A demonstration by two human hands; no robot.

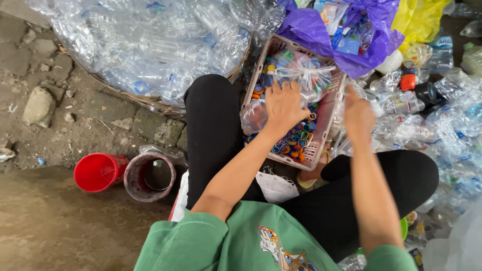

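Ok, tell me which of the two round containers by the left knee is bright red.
The outer red cup, farthest left; the grimy pot beside it is dull maroon.

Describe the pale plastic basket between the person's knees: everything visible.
The basket is a rectangular crate of pale pinkish-white plastic with slotted, lattice-like walls. It sits tilted on the ground between the black-trousered legs. Its bottom holds loose bottle caps in many colours. A knotted clear bag of more caps lies on top. The left hand rests on that bag; the right hand is at the basket's right rim. A purple bag overlaps its far edge.
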